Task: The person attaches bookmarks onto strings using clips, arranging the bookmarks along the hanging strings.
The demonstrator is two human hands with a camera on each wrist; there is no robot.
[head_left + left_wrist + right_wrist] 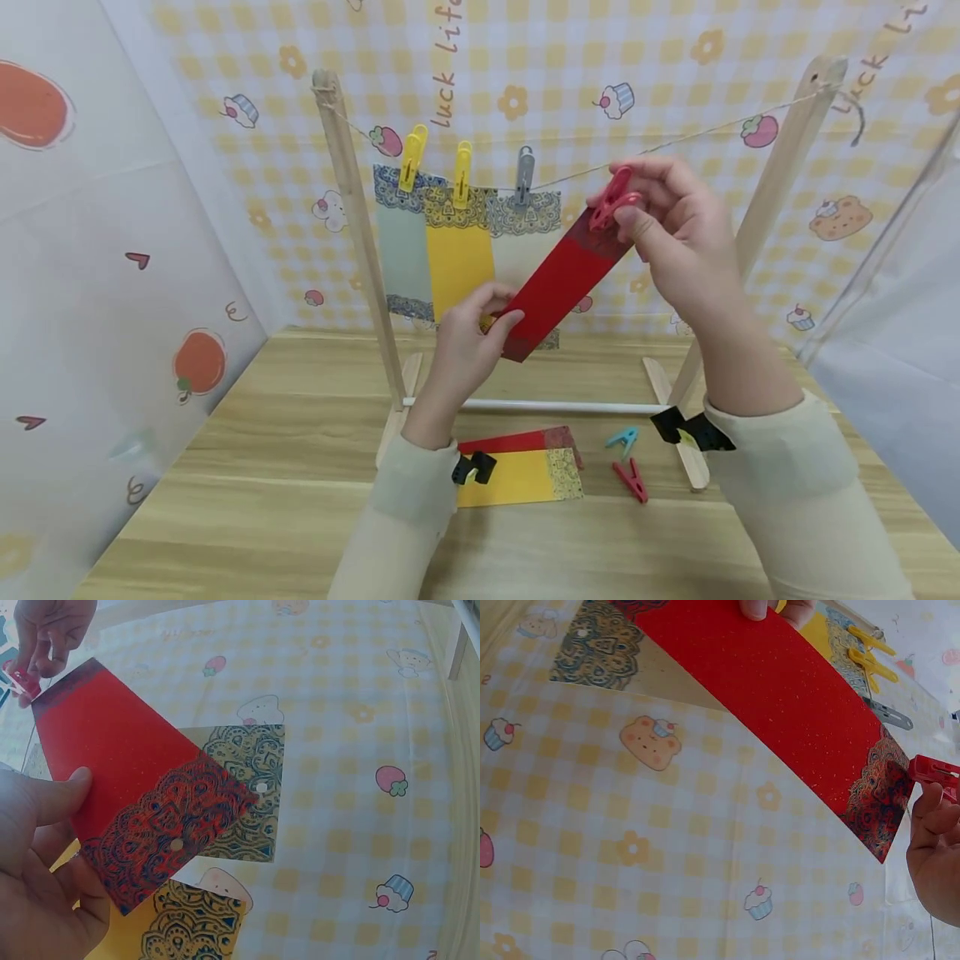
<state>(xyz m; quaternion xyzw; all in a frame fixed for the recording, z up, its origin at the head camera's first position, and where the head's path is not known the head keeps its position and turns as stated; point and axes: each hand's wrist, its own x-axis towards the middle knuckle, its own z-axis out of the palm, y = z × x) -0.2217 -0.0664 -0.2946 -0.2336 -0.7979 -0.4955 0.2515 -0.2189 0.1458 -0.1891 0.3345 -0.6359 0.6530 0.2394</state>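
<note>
Left hand (467, 340) grips the red card (558, 287); towards two o'clock, right hand (688, 243) pinches a red peg (611, 200)

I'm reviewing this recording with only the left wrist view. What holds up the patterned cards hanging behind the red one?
Observer: Three clothespins on the string: two yellow clothespins and one grey clothespin.

Operator: Are any loose clothespins on the table?

Observer: Yes, a blue clothespin and a red clothespin lie on the wooden tabletop, as the head view shows.

Operator: Besides the red card in the left grip, are any cards lying down there?

Observer: Yes, a yellow patterned card lies there, partly covering another red card.
</note>
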